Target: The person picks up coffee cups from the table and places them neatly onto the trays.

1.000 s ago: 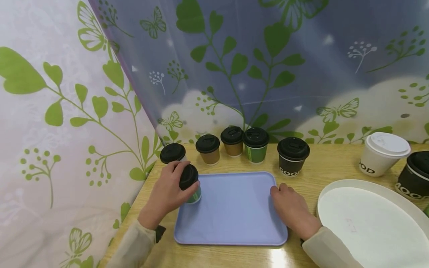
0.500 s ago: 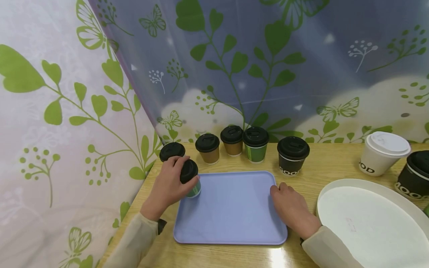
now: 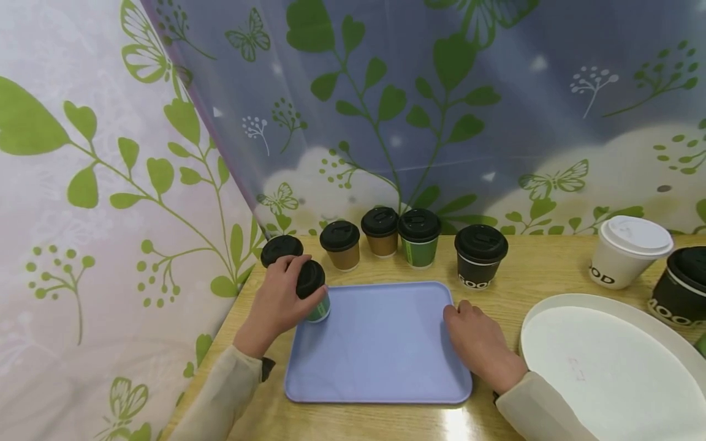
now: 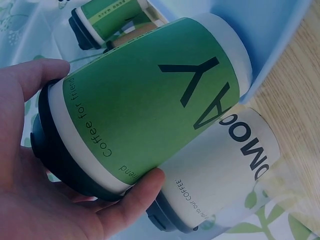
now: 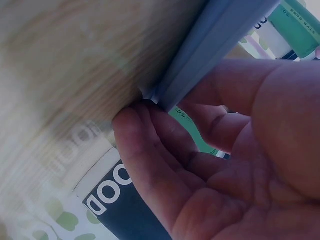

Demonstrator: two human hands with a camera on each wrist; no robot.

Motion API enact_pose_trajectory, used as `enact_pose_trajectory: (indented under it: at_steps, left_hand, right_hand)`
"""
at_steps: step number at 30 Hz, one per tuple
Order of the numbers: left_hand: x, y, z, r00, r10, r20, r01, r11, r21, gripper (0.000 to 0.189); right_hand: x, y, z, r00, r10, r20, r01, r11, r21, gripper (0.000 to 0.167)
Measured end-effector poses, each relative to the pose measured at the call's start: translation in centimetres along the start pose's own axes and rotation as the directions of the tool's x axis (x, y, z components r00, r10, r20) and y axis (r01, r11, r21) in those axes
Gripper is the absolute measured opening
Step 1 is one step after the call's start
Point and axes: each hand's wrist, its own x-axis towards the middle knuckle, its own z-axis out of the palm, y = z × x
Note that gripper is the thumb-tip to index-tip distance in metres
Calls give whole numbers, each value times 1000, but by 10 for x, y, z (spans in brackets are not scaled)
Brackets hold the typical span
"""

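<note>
My left hand (image 3: 278,300) grips a green paper coffee cup (image 4: 145,100) round its black lid (image 3: 311,278). The cup stands at the back left corner of a light blue tray (image 3: 380,349), its base close to the tray's rim in the left wrist view. Just beyond it is a white cup (image 4: 225,165) with a black lid, mostly hidden by the hand in the head view. My right hand (image 3: 482,343) holds the tray's right edge, thumb (image 5: 225,85) on the upper side and curled fingers (image 5: 150,145) against the rim near the tabletop.
Behind the tray stand two brown cups (image 3: 344,257) (image 3: 384,245), a green cup (image 3: 421,251) and a black cup (image 3: 478,269), all lidded. At right lies a round white tray (image 3: 601,367), with a white cup (image 3: 616,266) and another black cup (image 3: 675,303) behind it.
My left hand has moved the green cup a short way back toward the tray's rear left corner, then nearly stopped. The right hand and the tray have stayed in place.
</note>
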Motion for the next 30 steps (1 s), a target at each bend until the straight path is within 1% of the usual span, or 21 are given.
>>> enact_pose_trajectory:
  at_steps: [9,14,30]
  left_hand:
    - [2,0,5,1000,16,-6,-16,1000,0,68]
    - [3,0,7,1000,13,-8,-13,1000,-1,68]
    - [7,0,11,1000,12,-6,-12,1000,1,69]
  right_hand:
    - [0,0,1,1000,-1,-17,1,1000,-5,2]
    - [0,0,0,1000,-1,-7,0,1000,-10,5]
    - [1,0,0,1000,10,11,-10,1000,-15,6]
